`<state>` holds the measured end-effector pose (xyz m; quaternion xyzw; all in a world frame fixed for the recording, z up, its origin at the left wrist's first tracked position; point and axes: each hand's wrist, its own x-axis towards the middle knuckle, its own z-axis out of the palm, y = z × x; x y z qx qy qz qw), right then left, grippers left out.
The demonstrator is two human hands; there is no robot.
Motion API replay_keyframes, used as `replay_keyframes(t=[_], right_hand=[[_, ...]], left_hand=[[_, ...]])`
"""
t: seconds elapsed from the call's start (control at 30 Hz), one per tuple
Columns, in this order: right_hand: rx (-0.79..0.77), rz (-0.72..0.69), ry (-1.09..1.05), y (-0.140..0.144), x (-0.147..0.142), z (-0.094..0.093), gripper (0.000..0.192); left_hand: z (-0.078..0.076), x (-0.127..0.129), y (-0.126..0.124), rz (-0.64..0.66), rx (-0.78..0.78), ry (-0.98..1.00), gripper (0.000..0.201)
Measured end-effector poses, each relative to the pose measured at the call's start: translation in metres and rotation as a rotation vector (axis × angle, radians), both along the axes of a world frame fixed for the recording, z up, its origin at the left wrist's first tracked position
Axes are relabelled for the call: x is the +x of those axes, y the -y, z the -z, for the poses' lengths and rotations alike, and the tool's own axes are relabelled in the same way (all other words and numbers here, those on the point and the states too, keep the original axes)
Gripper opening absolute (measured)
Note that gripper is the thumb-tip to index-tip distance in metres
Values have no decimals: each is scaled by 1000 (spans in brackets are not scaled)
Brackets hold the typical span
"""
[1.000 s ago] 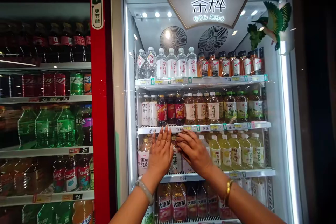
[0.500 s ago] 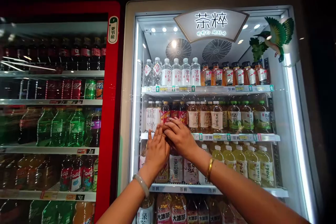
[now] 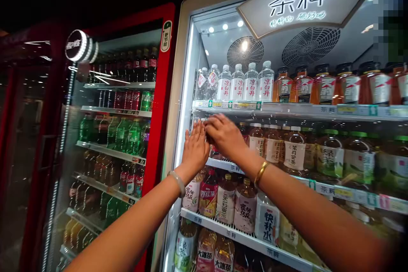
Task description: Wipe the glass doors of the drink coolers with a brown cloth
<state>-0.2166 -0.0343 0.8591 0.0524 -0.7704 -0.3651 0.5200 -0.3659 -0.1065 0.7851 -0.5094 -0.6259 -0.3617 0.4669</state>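
My left hand (image 3: 196,146) is raised before the lit drinks cooler with its fingers stretched out flat, its back toward me, and a pale bangle on the wrist. Close against its fingertips is my right hand (image 3: 226,136), slightly blurred, its fingers bent and held together, with a gold bangle (image 3: 262,173) on the wrist. The right fingertips are hidden, so what they grip, if anything, does not show. Behind the hands stand tea bottles (image 3: 295,148) on the cooler's middle shelf. Below are a red-labelled bottle (image 3: 208,193) and a pink-labelled bottle (image 3: 245,208).
To the left stands a red-framed cooler (image 3: 161,93) with green bottles (image 3: 123,131) and cans. Clear water bottles (image 3: 238,83) and amber bottles (image 3: 325,85) line the upper shelf under a lit sign (image 3: 302,2). A round light (image 3: 76,46) shows at the far left.
The view has turned left and come nearer the cooler, showing more of the red one. Both hands stay close together, seen slightly higher in the view.
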Motion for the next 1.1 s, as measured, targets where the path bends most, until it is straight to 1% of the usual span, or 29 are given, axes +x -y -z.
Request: replay_keyframes(t=[0.07, 0.1, 0.13, 0.17, 0.23, 0.3, 0.33, 0.37, 0.4, 0.43, 0.47, 0.57, 0.6, 0.63, 0.67, 0.7, 0.73, 0.77, 0.83, 0.87, 0.9, 0.93, 1.0, 1.07, 1.1], right_hand=[[-67, 14, -54, -3, 9, -26, 25], [-103, 20, -110, -5, 16, -34, 25], [-138, 23, -176, -8, 23, -37, 26], [-160, 29, -208, -11, 30, -35, 28], [-153, 15, -200, -15, 40, -17, 29], [-70, -30, -114, -16, 39, 4, 26], [-21, -55, -58, -17, 36, 11, 25], [26, -79, 1, -17, 32, 12, 23], [62, -95, 56, -18, 27, 8, 22], [89, -99, 95, -19, 24, -3, 22], [109, -87, 113, -20, 21, -18, 22], [128, 16, 45, -23, 21, -74, 26], [109, 42, -11, -23, 23, -89, 26], [75, 52, -73, -22, 23, -100, 26], [30, 50, -137, -21, 23, -106, 25], [-14, 39, -191, -19, 20, -106, 24], [-47, 27, -220, -16, 16, -102, 23], [-58, 19, -217, -13, 9, -94, 23], [-23, 17, -144, -6, -8, -79, 20], [9, 18, -95, -2, -17, -74, 20], [40, 16, -52, 1, -26, -73, 21], [64, 14, -22, 4, -34, -77, 24], [84, 19, -15, 7, -46, -97, 28], [48, 45, -99, 9, -51, -120, 29], [2, 59, -180, 9, -52, -127, 29]], left_hand=[[-11, 0, 0, -30, -3, -2, 67], [-18, 2, 1, -44, -2, -7, 67], [-24, 5, 1, -58, -1, -13, 68], [-28, 9, 0, -69, 0, -19, 68], [-34, 18, -3, -77, -7, -37, 68], [-36, 25, -8, -70, -28, -59, 68], [-36, 26, -10, -65, -36, -69, 69], [-37, 26, -11, -61, -40, -74, 69], [-40, 25, -13, -61, -37, -77, 69], [-46, 22, -13, -62, -32, -80, 69], [-53, 19, -13, -63, -25, -86, 68], [-87, 12, -10, -61, -12, -131, 65], [-99, 11, -8, -55, -12, -144, 66], [-111, 11, -5, -49, -13, -152, 66], [-120, 11, -3, -43, -16, -155, 67], [-127, 10, -1, -36, -17, -158, 67], [-132, 8, 1, -29, -17, -161, 67], [-134, 5, 3, -21, -14, -165, 67], [-133, -5, 7, -9, -13, -169, 67], [-131, -12, 9, -9, -22, -164, 66], [-130, -20, 11, -15, -32, -152, 66], [-129, -28, 13, -26, -40, -141, 66], [-131, -45, 17, -45, -40, -130, 66], [-137, -60, 23, -42, -21, -132, 66], [-140, -66, 26, -32, -10, -134, 67]])
